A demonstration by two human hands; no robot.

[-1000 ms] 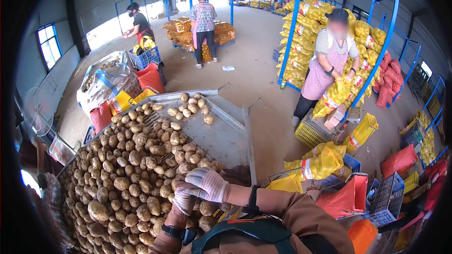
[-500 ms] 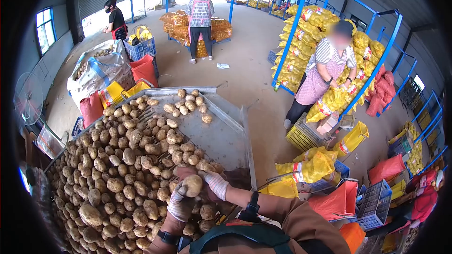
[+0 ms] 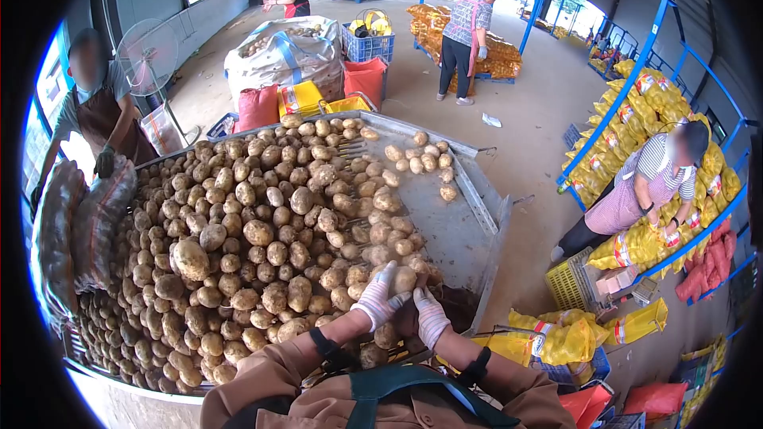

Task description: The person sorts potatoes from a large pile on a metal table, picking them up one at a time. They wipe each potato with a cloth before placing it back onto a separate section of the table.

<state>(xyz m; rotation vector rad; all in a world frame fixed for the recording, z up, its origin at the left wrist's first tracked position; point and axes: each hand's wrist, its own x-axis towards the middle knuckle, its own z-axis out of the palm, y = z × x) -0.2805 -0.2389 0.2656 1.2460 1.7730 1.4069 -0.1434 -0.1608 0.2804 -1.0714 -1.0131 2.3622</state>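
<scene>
My left hand, in a pale striped glove, is closed against a potato at the lower right of the potato heap. Close by on the right is my right hand, gloved the same way, near that potato; its fingers are blurred and partly hidden. Under and around both hands lie loose potatoes on a slatted sorting table. Several smaller potatoes rest apart on the bare metal sheet beyond my hands.
At the left a co-worker stands behind filled mesh sacks. Another person handles yellow sacks at the right. A white bulk bag, a blue crate and a pallet of orange sacks stand beyond the table.
My view has swung left, bringing the co-worker at the left and the mesh sacks into sight. The potato, lifted between my hands before, is now lower, beside the heap's edge.
</scene>
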